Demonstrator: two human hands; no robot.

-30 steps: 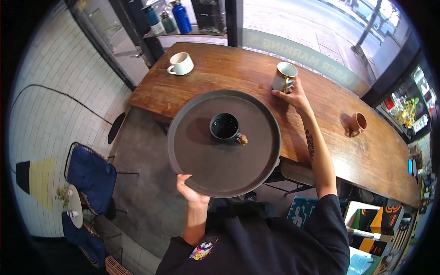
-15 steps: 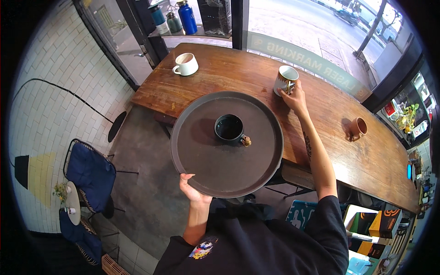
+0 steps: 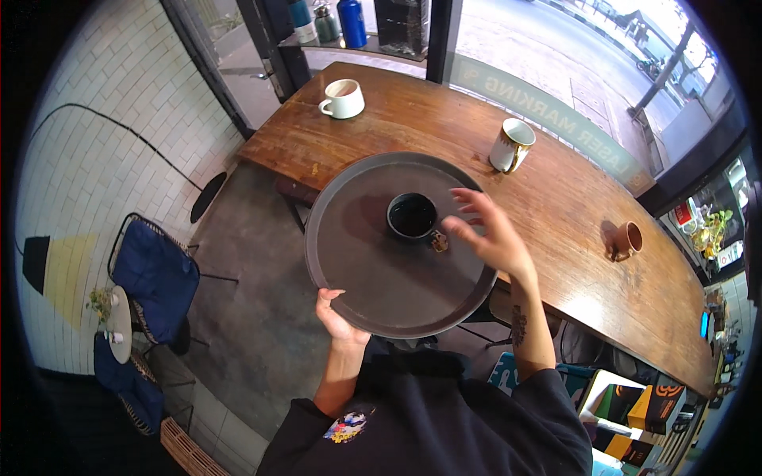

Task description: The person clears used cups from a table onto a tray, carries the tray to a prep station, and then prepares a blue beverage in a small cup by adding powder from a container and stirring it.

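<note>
My left hand (image 3: pixel 341 317) grips the near left rim of a round dark tray (image 3: pixel 373 297), its thumb on top and the other fingers hidden beneath. A black cup (image 3: pixel 412 216) with a small gold-brown figure at its handle stands upright near the tray's middle. Over the tray's right side hovers my right hand (image 3: pixel 492 236), fingers apart and holding nothing, close to the cup but seemingly not touching it. Beyond it, a white mug with gold-brown trim (image 3: pixel 512 147) stands on the wooden table. A white cup (image 3: pixel 343 99) is at the table's far left, and a brown mug (image 3: pixel 627 240) at the right.
The long wooden table (image 3: pixel 429 119) runs along the window. Bottles (image 3: pixel 352 24) stand on a shelf behind it. At the left are a blue cushioned chair (image 3: pixel 159 262) and a small round table (image 3: pixel 119 337). Boxes (image 3: pixel 660 408) sit at the lower right.
My right hand has let go of the white gold-trimmed mug, leaving it on the table, and has drawn back over the tray towards the black cup. My left hand still holds the tray.
</note>
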